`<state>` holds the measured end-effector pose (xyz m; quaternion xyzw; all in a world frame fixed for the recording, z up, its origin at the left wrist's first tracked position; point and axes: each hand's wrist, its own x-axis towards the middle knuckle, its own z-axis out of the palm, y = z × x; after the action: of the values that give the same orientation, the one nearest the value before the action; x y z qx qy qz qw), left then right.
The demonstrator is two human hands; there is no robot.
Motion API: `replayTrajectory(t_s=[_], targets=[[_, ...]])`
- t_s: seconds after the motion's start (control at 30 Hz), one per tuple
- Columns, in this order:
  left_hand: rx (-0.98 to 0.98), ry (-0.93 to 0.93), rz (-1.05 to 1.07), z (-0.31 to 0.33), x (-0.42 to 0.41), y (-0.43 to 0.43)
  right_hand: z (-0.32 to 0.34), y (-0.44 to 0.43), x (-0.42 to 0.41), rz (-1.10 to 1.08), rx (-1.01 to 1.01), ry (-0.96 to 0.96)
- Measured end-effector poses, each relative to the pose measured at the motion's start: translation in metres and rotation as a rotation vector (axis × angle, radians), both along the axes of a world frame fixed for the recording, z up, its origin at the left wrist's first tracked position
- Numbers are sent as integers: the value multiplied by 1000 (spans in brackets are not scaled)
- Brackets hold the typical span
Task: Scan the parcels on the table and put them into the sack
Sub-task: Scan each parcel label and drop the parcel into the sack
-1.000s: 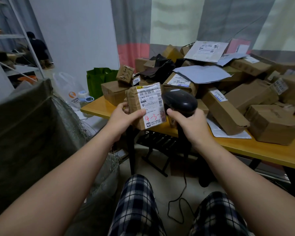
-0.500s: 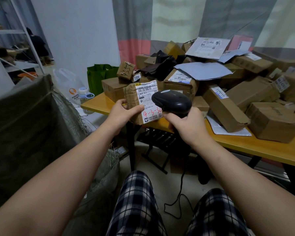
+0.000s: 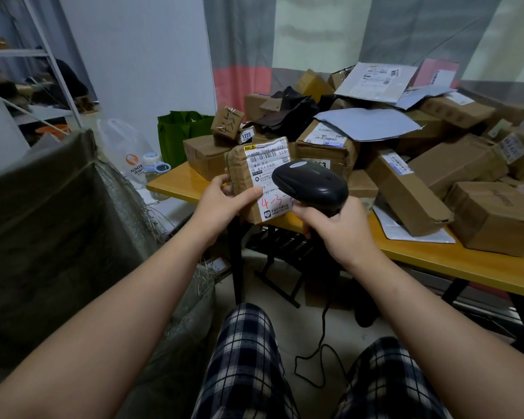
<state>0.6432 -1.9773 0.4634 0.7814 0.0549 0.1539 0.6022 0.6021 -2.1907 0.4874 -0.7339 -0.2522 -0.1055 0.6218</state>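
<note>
Evidently the small brown tape-wrapped cardboard parcel (image 3: 239,167) looks light and stiff, since our left hand (image 3: 221,198) carries it alone above the near edge of the yellow table (image 3: 466,263), grip clamped on its left side, thumb on the white label. Our right hand (image 3: 338,229) has its grip wrapped round the black corded scanner (image 3: 310,184) just before that label. Taped faces may slip, so we would hold across the edges.

place: parcel sorting room | evidence: labelled parcels (image 3: 493,216) heaped on table (image 3: 466,264); sack (image 3: 58,222); metal shelving (image 3: 12,52) (curtain (image 3: 315,31) behind)
</note>
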Motion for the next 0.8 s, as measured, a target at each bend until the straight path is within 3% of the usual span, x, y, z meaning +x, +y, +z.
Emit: replayTrajectory(t_s=[0.17,0.4,0.63,0.8], targets=[[-3,-66,61,-15,-31,13,-13,11,7,142,14,13],[47,-86,383,-61,-69,78,-56,71,33,246,-80,163],[93,160,645,-136,-121,162,-116,159,51,408,-370,331],[131,402,715,-180,-137,212,-156,203,50,427,-453,287]])
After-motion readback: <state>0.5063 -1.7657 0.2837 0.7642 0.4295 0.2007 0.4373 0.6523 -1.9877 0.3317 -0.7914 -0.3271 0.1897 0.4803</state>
